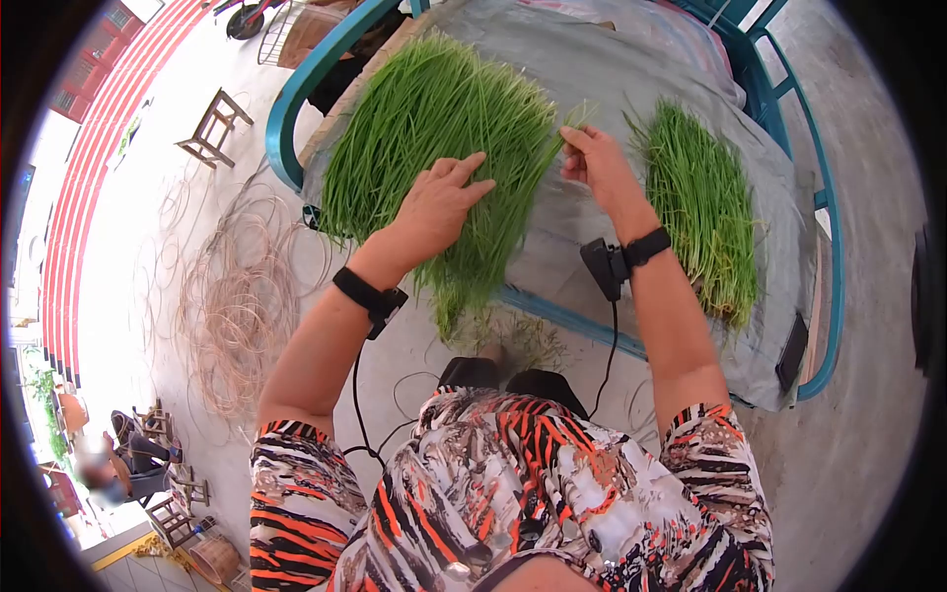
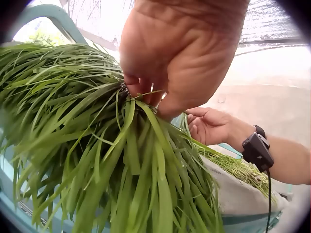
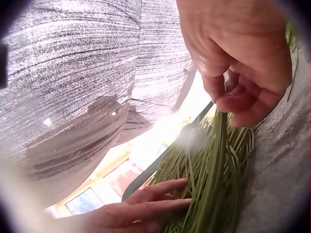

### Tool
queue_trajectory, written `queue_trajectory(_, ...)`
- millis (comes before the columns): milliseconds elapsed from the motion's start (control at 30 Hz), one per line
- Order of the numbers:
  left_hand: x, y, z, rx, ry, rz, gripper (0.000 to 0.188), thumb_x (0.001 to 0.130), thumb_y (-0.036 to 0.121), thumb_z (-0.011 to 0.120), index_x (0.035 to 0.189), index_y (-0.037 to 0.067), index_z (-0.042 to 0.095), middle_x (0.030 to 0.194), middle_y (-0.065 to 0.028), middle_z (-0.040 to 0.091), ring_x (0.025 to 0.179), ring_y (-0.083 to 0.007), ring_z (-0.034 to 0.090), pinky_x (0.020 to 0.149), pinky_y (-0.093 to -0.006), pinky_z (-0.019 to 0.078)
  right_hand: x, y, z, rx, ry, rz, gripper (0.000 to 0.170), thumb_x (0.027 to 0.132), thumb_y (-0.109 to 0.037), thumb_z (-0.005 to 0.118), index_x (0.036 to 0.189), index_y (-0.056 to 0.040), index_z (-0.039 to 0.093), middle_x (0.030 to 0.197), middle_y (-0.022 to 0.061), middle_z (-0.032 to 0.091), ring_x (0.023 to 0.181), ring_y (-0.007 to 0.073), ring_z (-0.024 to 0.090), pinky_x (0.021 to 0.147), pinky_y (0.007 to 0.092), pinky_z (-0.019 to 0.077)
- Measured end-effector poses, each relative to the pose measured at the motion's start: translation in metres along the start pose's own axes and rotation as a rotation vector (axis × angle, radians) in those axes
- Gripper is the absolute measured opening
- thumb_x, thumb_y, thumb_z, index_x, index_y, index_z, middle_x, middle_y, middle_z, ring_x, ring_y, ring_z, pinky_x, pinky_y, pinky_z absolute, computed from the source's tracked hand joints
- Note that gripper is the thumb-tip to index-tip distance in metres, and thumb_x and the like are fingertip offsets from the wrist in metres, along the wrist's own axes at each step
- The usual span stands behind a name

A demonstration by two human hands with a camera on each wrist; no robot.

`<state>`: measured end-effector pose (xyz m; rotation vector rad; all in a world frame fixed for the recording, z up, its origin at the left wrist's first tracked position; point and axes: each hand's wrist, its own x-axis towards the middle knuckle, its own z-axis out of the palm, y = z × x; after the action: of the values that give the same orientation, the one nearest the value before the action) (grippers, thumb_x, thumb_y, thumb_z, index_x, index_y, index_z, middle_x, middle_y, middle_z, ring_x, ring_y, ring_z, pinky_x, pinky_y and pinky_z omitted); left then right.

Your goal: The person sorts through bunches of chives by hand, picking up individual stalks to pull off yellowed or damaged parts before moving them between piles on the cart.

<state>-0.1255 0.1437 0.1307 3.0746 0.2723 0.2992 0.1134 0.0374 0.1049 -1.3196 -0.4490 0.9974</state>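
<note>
A large heap of garlic chives [image 1: 424,128] lies across the left part of the grey-covered surface, its long green leaves hanging over the front edge. My left hand [image 1: 439,202] rests on these leaves with its fingers extended and spread; in the left wrist view its fingertips reach in among the leaves. My right hand [image 1: 597,163] pinches the pale ends of a small bunch of chives [image 3: 221,141] between thumb and fingers, at the heap's right side. In the right wrist view the stalks run down from the pinch past the left hand's fingers [image 3: 160,189].
A second chive pile [image 1: 700,197] lies to the right on the grey sheet [image 1: 592,237]. A teal metal frame [image 1: 281,128] surrounds the surface. Scraps of leaves [image 1: 523,340] litter the floor below. Coiled strands [image 1: 242,316] and a wooden stool [image 1: 215,128] are at the left.
</note>
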Motion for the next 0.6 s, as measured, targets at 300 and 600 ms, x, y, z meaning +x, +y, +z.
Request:
queue_trajectory(300, -0.010, -0.005, -0.013, -0.344, 0.107, 0.047, 0.039, 0.081, -0.009, 0.047, 0.115, 0.008, 0.058, 0.134, -0.0132, 0.043, 0.113, -0.0331, 0.049, 0.094, -0.0377, 0.0423, 0.058, 0.021, 0.027, 0.202, -0.105, -0.061, 0.027, 0.090, -0.015, 0.056, 0.110, 0.0009, 0.046, 0.099, 0.0123, 0.058, 0.089, 0.0236, 0.060, 0.080, 0.0342, 0.0537)
queue_trajectory(600, -0.053, 0.045, -0.061, -0.596, 0.130, -0.269, 0.022, 0.088, 0.004, 0.050, 0.108, 0.004, 0.060, 0.100, -0.0122, 0.062, 0.088, -0.0248, 0.061, 0.075, -0.0323, 0.0472, -0.043, -0.005, 0.000, 0.016, 0.034, -0.275, 0.029, 0.090, -0.013, 0.053, 0.112, 0.0054, 0.049, 0.106, 0.0138, 0.059, 0.095, 0.0193, 0.060, 0.080, 0.0324, 0.0533)
